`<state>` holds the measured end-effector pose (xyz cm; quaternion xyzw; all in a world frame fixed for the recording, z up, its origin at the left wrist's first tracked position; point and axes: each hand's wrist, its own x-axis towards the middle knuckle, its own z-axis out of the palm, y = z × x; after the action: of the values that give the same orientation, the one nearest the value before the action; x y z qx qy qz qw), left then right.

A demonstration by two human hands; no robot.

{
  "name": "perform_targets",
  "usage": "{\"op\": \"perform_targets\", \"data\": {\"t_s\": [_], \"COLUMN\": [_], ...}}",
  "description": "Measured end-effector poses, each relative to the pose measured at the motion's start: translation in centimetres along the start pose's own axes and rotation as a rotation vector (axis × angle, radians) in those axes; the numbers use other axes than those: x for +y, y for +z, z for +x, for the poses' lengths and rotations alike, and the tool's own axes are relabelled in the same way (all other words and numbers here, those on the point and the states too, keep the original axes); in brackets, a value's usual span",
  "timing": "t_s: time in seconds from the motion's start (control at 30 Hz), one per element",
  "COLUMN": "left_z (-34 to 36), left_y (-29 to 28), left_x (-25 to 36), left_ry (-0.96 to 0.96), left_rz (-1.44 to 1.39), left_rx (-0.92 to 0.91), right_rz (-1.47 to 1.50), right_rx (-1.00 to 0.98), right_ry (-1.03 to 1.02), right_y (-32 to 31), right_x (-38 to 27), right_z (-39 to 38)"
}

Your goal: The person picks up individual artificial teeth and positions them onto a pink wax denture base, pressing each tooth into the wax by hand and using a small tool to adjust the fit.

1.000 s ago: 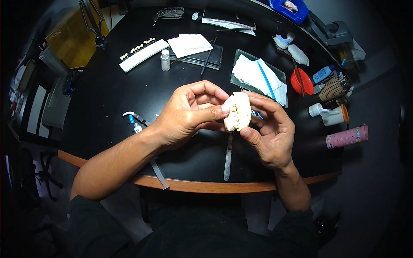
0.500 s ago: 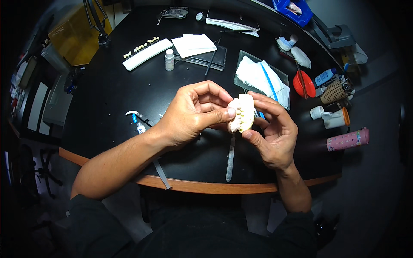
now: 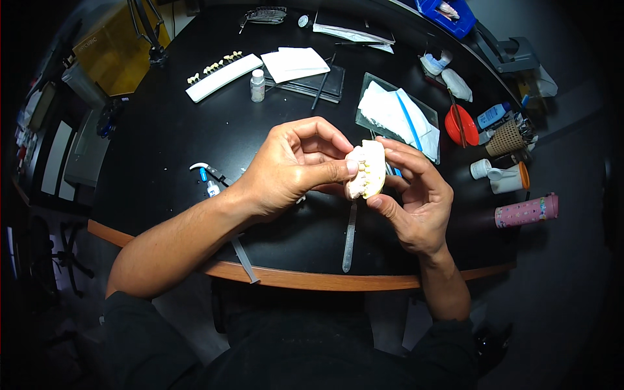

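Note:
Between my hands, above the desk, two dental casts are held together with their tooth rows facing. My left hand (image 3: 286, 166) is closed on the pinkish-white dental cast (image 3: 355, 184), thumb on its side and fingers curled behind. My right hand (image 3: 419, 201) grips the pale yellow dental cast (image 3: 375, 162) by its outer side, thumb low and fingers above. The teeth of both meet along the middle. Beneath the casts lies a metal handled tool (image 3: 350, 244), its upper end hidden. Beside my left forearm are a blue-capped syringe (image 3: 212, 188) and a curved white-tipped instrument (image 3: 201, 167).
Farther back stand a white holder with tooth samples (image 3: 224, 78), a small bottle (image 3: 257, 86) and white papers (image 3: 296, 65). On the right are a glass plate with tissue (image 3: 390, 117), a red bowl (image 3: 458, 127), an orange-and-white container (image 3: 510, 177) and a pink bottle (image 3: 526, 211).
Both hands keep the casts together in nearly the same pose. The view has shifted very slightly; nothing is taken up or let go.

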<state>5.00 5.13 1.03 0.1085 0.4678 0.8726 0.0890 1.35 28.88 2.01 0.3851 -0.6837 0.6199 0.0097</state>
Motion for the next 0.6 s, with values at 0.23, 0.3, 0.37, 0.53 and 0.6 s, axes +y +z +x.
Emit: {"op": "perform_targets", "data": {"t_s": [0.23, 0.3, 0.37, 0.53, 0.6], "left_z": [0.03, 0.04, 0.00, -0.11, -0.09], "left_y": [-0.09, -0.09, -0.09, -0.09, 0.09], "left_x": [-0.48, -0.50, -0.45, -0.36, -0.50], "left_ry": [0.055, 0.049, 0.044, 0.012, 0.018], "left_rz": [-0.042, -0.037, -0.031, -0.021, -0.028], "left_rx": [0.005, 0.010, 0.015, 0.013, 0.023], "right_rz": [-0.019, -0.033, -0.023, 0.021, 0.028], "right_rx": [-0.012, -0.013, -0.006, -0.005, -0.007], "right_ry": [-0.015, -0.019, -0.010, 0.010, 0.012], "right_y": [-0.14, -0.22, 0.02, 0.22, 0.30], "right_x": [0.06, 0.10, 0.07, 0.19, 0.23], "right_z": [0.08, 0.00, -0.03, -0.07, -0.09]}}
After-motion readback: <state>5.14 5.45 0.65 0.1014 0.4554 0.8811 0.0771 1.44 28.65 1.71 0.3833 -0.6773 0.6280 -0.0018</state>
